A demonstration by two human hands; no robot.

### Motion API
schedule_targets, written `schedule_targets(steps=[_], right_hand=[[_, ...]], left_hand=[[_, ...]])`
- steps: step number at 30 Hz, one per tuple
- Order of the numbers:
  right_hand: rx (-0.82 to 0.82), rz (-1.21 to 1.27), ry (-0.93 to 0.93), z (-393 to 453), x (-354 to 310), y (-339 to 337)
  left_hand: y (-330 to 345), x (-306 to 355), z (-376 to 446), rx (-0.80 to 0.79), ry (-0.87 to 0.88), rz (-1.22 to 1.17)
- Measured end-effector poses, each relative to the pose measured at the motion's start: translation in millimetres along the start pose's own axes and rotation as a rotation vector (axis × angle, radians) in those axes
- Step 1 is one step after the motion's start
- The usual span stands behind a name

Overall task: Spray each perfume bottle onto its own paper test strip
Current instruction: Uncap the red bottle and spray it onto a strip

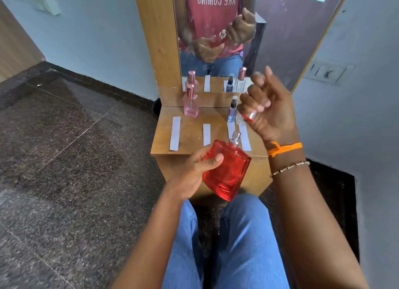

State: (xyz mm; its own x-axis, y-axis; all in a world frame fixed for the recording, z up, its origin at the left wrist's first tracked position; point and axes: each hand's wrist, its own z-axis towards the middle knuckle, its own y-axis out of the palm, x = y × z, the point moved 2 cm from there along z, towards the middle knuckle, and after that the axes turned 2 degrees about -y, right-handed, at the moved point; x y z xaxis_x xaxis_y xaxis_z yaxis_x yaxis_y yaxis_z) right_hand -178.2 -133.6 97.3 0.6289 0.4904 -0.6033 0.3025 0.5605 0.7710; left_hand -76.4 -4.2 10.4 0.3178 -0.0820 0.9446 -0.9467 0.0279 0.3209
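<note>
Red glass, flat-sided and uncapped, the perfume bottle [226,172] lay tilted in the left hand [195,174]. The right hand [268,109], raised above it, pinched its cap [250,116]. Beyond both hands, the wooden table [190,135] carried four paper strips [175,133] and three smaller bottles [190,104].

- Red perfume bottle [226,172], clear silver sprayer
- Pink bottle [190,104], rose-gold cap
- Blue-violet bottle [232,111], dark sprayer
- Pale lavender-white test strips [175,136]
- Light wood-grain worktop [194,133]
- Orange thread wristband [284,148]
- Blue jeans [244,245]
- Dark speckled stone floor [64,159]
</note>
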Motion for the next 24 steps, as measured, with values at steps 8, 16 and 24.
schedule_targets(steps=[8,16,24], right_hand=[[0.263,-1.077,-0.109,-15.8,46.6,-54.9],[0.363,-1.303,-0.260,-27.9,77.6,-72.6],[0.410,-1.277,-0.420,-51.0,70.4,-54.0]], left_hand=[[-20.3,2.0,-3.4,0.248,0.099,0.089],[-40.5,11.8,-5.5,0.404,0.191,0.022],[-31.9,11.4,2.5,0.386,0.160,0.050]])
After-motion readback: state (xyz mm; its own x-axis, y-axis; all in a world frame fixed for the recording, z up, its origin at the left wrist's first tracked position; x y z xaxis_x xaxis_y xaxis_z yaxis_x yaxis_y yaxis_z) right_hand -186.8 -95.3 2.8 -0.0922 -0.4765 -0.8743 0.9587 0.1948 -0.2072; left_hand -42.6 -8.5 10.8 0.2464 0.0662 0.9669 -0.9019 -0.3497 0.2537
